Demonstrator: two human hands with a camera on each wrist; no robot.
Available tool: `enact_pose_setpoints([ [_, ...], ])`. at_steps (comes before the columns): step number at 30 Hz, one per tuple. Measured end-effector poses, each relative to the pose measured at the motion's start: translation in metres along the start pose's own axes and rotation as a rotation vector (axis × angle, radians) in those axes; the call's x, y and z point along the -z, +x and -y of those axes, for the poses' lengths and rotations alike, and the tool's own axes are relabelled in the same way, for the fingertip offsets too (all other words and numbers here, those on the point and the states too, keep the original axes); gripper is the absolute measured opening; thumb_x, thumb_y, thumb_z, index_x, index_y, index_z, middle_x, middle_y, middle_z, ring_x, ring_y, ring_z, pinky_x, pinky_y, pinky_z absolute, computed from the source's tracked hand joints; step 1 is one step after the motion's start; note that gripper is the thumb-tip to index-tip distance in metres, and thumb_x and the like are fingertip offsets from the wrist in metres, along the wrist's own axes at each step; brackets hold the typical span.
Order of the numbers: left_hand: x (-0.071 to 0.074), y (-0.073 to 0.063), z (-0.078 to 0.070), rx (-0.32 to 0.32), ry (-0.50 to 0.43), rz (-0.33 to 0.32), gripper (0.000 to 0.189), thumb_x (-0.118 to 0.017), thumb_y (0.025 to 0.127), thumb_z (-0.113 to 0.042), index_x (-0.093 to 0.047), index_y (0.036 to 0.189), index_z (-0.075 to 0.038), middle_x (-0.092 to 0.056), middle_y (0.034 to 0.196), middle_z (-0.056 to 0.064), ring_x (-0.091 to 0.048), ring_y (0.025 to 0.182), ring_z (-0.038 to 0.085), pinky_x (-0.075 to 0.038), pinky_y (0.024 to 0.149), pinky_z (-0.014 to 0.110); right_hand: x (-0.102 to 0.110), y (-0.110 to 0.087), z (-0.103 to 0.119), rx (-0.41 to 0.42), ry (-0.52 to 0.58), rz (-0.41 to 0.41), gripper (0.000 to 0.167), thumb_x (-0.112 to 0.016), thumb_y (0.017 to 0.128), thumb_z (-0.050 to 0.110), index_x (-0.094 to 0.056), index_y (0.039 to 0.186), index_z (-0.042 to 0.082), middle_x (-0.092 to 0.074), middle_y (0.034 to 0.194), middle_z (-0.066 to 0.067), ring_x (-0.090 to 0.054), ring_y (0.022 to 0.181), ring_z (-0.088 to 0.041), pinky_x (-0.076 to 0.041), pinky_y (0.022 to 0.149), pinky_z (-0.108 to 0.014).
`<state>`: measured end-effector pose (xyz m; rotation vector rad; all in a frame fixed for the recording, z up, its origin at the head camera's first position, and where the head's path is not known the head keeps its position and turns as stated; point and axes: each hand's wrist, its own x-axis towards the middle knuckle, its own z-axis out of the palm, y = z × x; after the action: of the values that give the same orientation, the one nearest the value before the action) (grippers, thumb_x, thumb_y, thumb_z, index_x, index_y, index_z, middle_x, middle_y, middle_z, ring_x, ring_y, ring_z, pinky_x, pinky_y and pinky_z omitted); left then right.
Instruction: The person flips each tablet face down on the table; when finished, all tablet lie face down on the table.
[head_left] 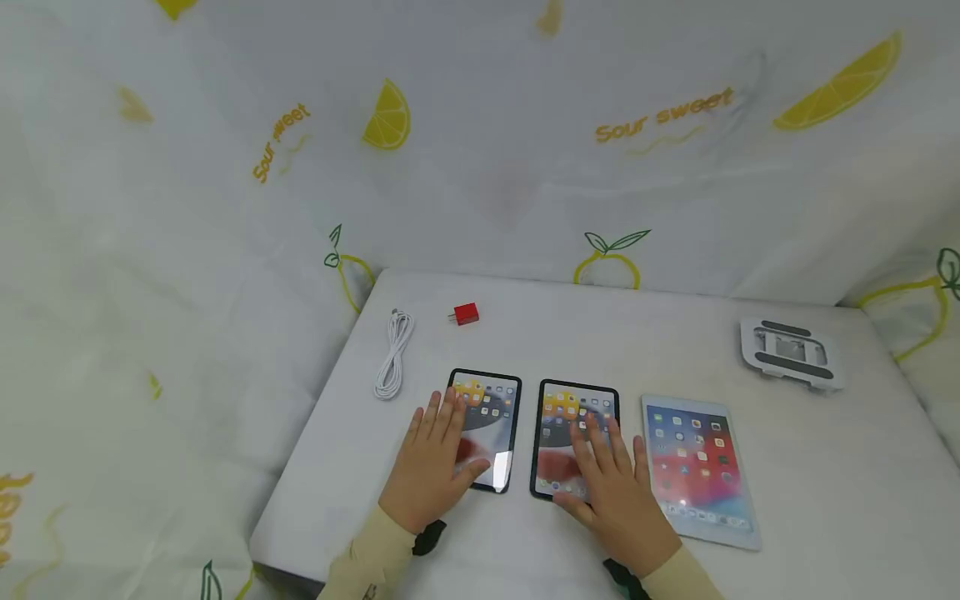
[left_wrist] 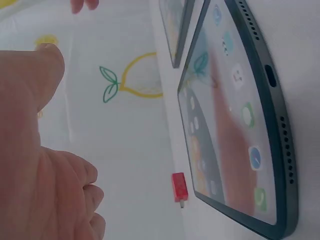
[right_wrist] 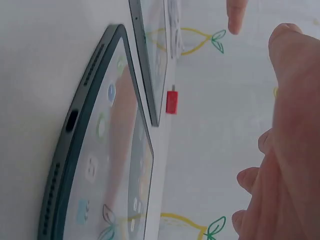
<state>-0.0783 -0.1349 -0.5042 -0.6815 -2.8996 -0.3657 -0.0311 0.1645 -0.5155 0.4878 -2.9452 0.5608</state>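
1. At far left and behind, a pale cloth [head_left: 180, 250] printed with lemons and the words "Sour sweet" surrounds the white bench [head_left: 322, 483].
2. Near the bench's left edge lies a white cable [head_left: 394, 354], bundled into a long loop.
3. Next comes the left hand [head_left: 426, 467], palm down, fingers straight and free. It hovers over the left side of the first dark-framed tablet; the left wrist view shows a gap beneath it. A pale yellow sleeve [head_left: 371, 554] covers the forearm.
4. Farther back sits a red charger [head_left: 467, 314], prongs pointing left.
5. The first dark-framed tablet [head_left: 491, 425] lies face up, screen lit, with a bright patch of glare near its lower right corner.
6. Just beside it, well within reach of both hands, the second dark-framed tablet [head_left: 557, 446] also lies face up and lit.
7. The right hand [head_left: 621, 496], apart from the left, hovers over the second tablet's lower right part, fingers extended and free.
8. Just right of that hand, a white-framed tablet [head_left: 699, 467] lies slightly turned, its screen showing rows of icons.
9. At the far right rests a white and grey device, seemingly a folded stand [head_left: 791, 357], though it is too small to be sure.
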Motion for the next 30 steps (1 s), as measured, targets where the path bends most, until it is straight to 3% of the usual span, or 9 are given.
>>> enact_pose_setpoints([
  [7,-0.002,-0.006,0.008,0.070,-0.022,0.060,0.088,-0.062,0.103,-0.056,-0.037,0.163,0.003,-0.031,0.171,0.021,-0.024,0.159,0.042,-0.022,0.127,0.057,-0.013,0.021,0.017,0.073,-0.028,0.027,0.090,-0.068,0.101,0.054,-0.031,0.169,0.009,-0.026,0.174,-0.019,-0.015,0.159,-0.048,-0.007,0.123,-0.073],
  [17,-0.008,-0.012,0.024,0.123,0.023,0.127,0.087,-0.064,0.103,-0.055,-0.040,0.161,0.005,-0.035,0.169,0.022,-0.028,0.157,0.042,-0.025,0.126,0.058,-0.032,0.038,0.036,0.134,-0.053,0.109,0.086,-0.061,0.103,0.060,-0.036,0.167,0.009,-0.029,0.171,-0.022,-0.020,0.158,-0.047,-0.012,0.122,-0.073],
  [24,-0.016,-0.013,0.025,0.115,0.012,0.215,0.084,-0.057,0.105,-0.059,-0.045,0.159,0.005,-0.041,0.166,0.022,-0.034,0.155,0.044,-0.029,0.124,0.059,-0.036,0.041,0.042,0.101,0.064,0.279,0.081,-0.058,0.105,0.058,-0.038,0.167,0.009,-0.032,0.168,-0.029,-0.019,0.157,-0.051,-0.006,0.124,-0.071],
  [30,-0.019,-0.014,0.026,0.141,-0.004,0.213,0.084,-0.058,0.105,-0.058,-0.046,0.157,0.006,-0.043,0.164,0.023,-0.035,0.154,0.044,-0.030,0.123,0.059,-0.042,0.042,0.045,0.093,0.079,0.323,0.081,-0.055,0.106,0.060,-0.038,0.167,0.011,-0.033,0.168,-0.025,-0.018,0.158,-0.048,-0.003,0.125,-0.070],
])
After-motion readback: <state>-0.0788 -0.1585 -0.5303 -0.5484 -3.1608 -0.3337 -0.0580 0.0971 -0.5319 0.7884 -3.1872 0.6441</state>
